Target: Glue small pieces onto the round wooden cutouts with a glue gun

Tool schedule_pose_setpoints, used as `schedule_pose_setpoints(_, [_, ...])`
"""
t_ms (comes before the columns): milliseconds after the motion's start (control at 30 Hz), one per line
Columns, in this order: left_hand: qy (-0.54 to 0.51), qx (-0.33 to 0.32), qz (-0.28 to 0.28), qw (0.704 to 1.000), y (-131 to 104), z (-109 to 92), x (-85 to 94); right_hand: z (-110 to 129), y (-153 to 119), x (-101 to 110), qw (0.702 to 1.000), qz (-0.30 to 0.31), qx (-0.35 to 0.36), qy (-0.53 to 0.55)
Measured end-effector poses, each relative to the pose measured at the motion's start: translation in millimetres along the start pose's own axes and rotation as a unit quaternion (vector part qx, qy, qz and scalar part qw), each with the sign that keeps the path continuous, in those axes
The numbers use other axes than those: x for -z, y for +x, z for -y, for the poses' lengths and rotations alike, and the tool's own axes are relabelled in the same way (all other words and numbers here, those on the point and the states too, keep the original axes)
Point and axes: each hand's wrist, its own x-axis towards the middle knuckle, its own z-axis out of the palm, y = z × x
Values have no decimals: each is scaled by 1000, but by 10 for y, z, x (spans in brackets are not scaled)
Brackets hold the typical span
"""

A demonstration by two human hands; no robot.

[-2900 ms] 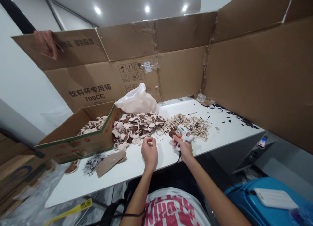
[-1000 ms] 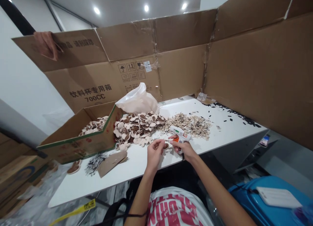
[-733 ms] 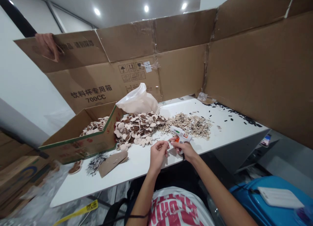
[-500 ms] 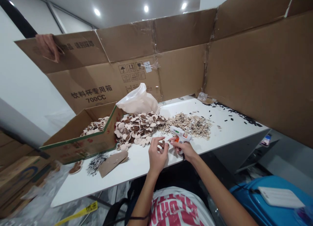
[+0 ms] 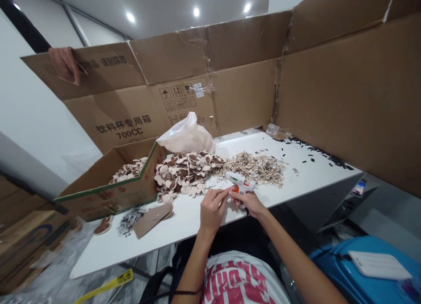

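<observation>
My right hand (image 5: 247,202) is wrapped around a white hot glue gun (image 5: 243,182) with an orange trigger, its nozzle pointing up and to the left. Close against it, my left hand (image 5: 212,207) is closed, fingertips pinched near the right hand's fingers. The small brown-and-white felt piece it showed earlier is now mostly hidden behind those fingers. Beyond the hands lies a heap of flower-like brown-and-cream felt pieces (image 5: 184,172). To its right is a pile of short, thin cream-coloured strips (image 5: 258,168).
An open cardboard box (image 5: 108,203) with more felt pieces stands left on the white table (image 5: 187,216). Brown card sheets (image 5: 153,220) and small black-and-grey bits (image 5: 130,220) lie before it. Tall cardboard walls (image 5: 243,98) enclose the back and right. Another person's hand (image 5: 66,65) grips the top edge.
My left hand has turned over and its fingers have closed toward the right hand, covering the felt piece. The glue gun has shifted slightly left and down.
</observation>
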Motion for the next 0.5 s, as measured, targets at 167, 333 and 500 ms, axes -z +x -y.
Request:
schedule_pose_setpoints(167, [3,16,-40,999,-1,-37,-7,1,-5,1,1000,18,3,-7])
schedule_pose_setpoints(333, [2,52,-37,998,3,-95,-4,-1,2,-1,1000,18,3,-15])
schedule_pose_setpoints(500, [-42,103,-51,993,25,-131,-1,-24,13,-4,1000,12,10,-20])
